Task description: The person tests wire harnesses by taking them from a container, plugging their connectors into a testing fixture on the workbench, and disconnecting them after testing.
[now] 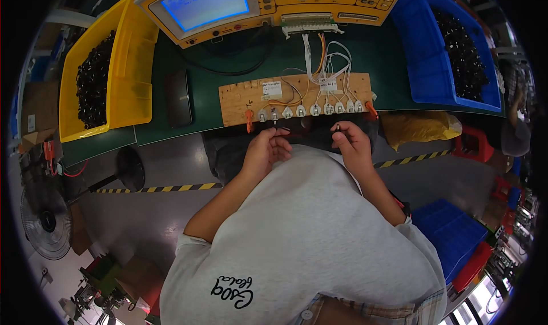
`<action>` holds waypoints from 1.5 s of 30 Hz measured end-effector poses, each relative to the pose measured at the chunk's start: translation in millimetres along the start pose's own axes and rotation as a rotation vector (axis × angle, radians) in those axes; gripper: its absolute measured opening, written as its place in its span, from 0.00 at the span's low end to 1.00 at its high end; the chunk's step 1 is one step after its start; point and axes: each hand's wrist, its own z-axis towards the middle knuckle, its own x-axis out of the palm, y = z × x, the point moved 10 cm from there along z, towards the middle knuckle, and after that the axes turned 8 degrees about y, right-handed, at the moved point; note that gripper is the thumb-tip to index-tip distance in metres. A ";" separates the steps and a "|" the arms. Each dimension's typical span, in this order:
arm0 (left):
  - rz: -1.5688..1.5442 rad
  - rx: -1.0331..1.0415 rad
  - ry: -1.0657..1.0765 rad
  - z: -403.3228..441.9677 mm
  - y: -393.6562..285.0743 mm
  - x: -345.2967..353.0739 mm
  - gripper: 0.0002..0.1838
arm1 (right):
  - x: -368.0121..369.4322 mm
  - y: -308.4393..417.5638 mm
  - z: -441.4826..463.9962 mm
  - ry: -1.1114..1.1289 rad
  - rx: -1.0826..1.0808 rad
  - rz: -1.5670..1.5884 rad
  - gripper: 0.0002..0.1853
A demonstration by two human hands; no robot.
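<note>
At green bench (pixel 202 96), had wooden board (pixel 244 96) clipped at edge, probably for steadiness; pinched dark part (pixel 337 128) in right hand (pixel 352 144); curled left hand (pixel 264 151) near board, couldn't tell around what.

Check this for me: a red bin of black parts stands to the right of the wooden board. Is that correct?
Not quite: that bin is blue, not red, as the head view shows. It does hold black parts and stand to the right of the wooden board.
</note>
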 end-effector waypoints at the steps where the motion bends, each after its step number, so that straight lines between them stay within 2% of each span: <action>1: -0.001 0.008 -0.015 -0.5 -0.4 -0.9 0.19 | 0.3 -0.3 0.2 0.001 0.003 0.000 0.08; 10: 0.103 0.063 -0.040 1.5 -8.6 4.1 0.19 | 3.2 6.2 5.8 -0.016 -0.026 0.001 0.08; 16: 0.120 0.082 -0.047 -0.3 -13.1 7.5 0.18 | 9.1 0.3 14.1 -0.055 0.055 -0.067 0.09; 27: 0.219 0.170 -0.029 2.4 -14.3 6.8 0.19 | 7.0 -28.7 25.3 -0.199 0.044 0.064 0.14; 32: 0.272 0.204 -0.052 2.4 -17.0 4.8 0.20 | 10.7 -32.3 25.7 -0.192 0.064 0.111 0.18; 34: 0.418 0.068 -0.043 -5.9 -21.4 8.2 0.18 | 9.3 -32.4 25.0 -0.180 0.073 0.112 0.19; 35: 0.420 0.078 -0.047 -14.3 -25.5 7.0 0.18 | 9.1 -34.1 25.3 -0.158 0.081 0.118 0.21; 37: 0.826 0.263 -0.093 -42.9 -52.5 9.8 0.15 | 8.7 -35.9 26.4 -0.122 0.079 0.125 0.23; 38: 0.828 0.273 -0.106 -52.1 -64.8 4.9 0.15 | 6.0 -40.2 25.3 -0.140 0.102 0.140 0.25; 40: 1.650 1.018 -0.493 -123.4 -133.1 37.8 0.13 | 3.6 -46.1 25.4 -0.145 0.120 0.160 0.26; 42: 1.721 1.035 -0.797 -142.7 -166.4 10.9 0.18 | -0.6 -54.8 23.3 -0.161 0.153 0.192 0.28; 43: 1.724 1.033 -0.810 -141.1 -177.3 0.3 0.18 | -0.9 -58.8 22.7 -0.150 0.151 0.194 0.28; 45: 1.757 0.860 -1.034 -134.8 -195.3 -34.9 0.24 | -2.1 -61.3 25.3 -0.120 0.121 0.155 0.28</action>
